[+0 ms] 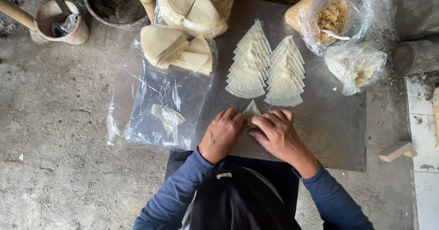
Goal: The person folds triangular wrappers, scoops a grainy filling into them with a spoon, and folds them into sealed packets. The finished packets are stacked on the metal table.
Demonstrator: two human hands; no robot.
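A pale wrapper (pixel 251 109) is pinched on the table (pixel 338 125) between the left hand (pixel 222 134) and right hand (pixel 279 136), each grip closed on it, its tip showing just past the fingertips. Beyond the grip, two fanned rows of folded wrappers (pixel 265 68) are laid.

Both hands (pixel 251 132) pressing folded wrapper (pixel 251 109); metal sheet (pixel 334 125) beneath
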